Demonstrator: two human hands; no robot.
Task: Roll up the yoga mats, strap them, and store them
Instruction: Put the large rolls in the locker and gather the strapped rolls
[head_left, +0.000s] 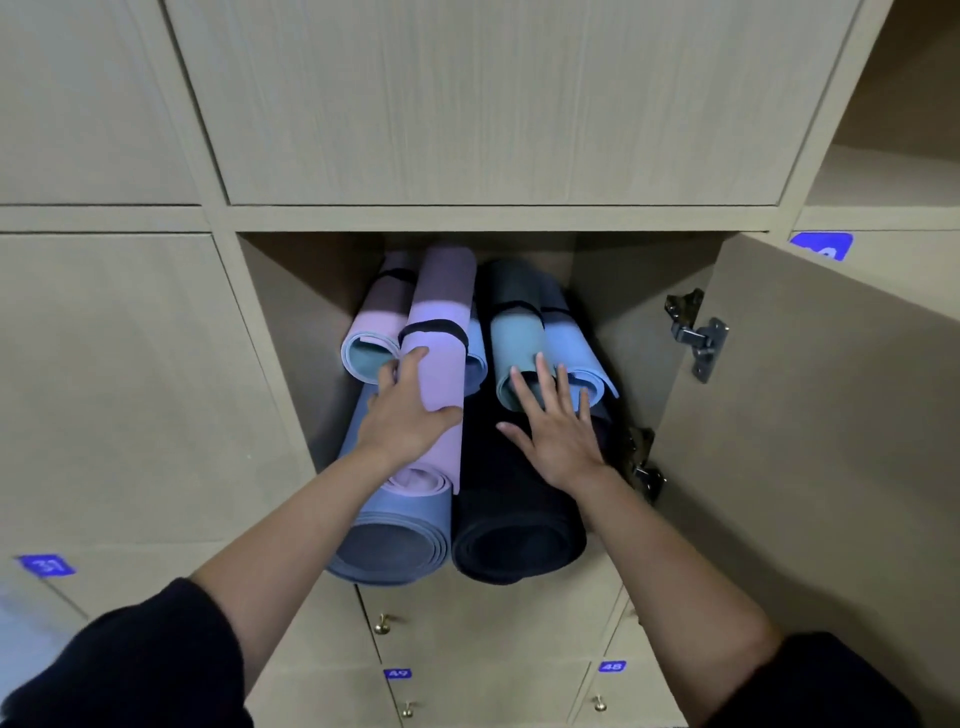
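Lilac mat (441, 374) lies atop the stack in open locker (291, 322), long axis 6-to-12 o'clock; left hand (410, 410) grips it mid-length, right hand (556, 431) rests flat, fingers spread, against teal mat (514, 348) at 3 o'clock.

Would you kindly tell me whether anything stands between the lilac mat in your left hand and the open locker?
Nothing visible blocks it: the locker door stands open at right, and the lilac mat, gripped by the left hand, lies partly inside atop the blue mat. A pink roll crowds its left side.
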